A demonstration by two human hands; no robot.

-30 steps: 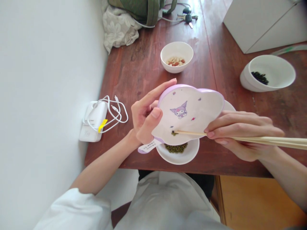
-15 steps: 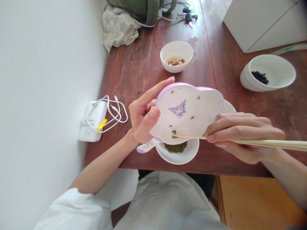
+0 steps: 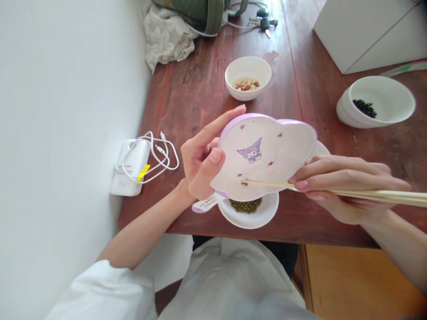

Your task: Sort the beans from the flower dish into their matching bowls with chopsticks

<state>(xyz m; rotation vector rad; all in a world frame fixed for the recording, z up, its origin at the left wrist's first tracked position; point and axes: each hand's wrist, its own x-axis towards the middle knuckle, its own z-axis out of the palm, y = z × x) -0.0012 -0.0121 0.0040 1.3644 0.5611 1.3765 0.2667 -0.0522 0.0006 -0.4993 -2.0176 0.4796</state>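
Note:
My left hand [image 3: 202, 162] grips the left rim of a cloud-shaped plate with a purple edge and a cartoon figure [image 3: 267, 151], holding it tilted over a small white bowl of green beans [image 3: 248, 213]. My right hand [image 3: 340, 189] is closed on a pair of wooden chopsticks [image 3: 267, 183]. Their tips rest on the plate's lower part beside a green bean or two [image 3: 244, 182]. A second white dish shows partly behind the plate's right side [image 3: 320, 148].
A bowl of peanuts [image 3: 247, 78] stands farther back on the wooden table [image 3: 200, 98]. At the right sits a tilted white bowl with dark beans [image 3: 376, 104], behind it a white box [image 3: 367, 31]. A white charger with cable [image 3: 133, 166] lies left; cloth, bag and keys at back.
The chopstick tips have pushed the green beans toward the plate's lower edge and come back up slightly; fewer beans show on the plate. The plate and both hands shifted a little.

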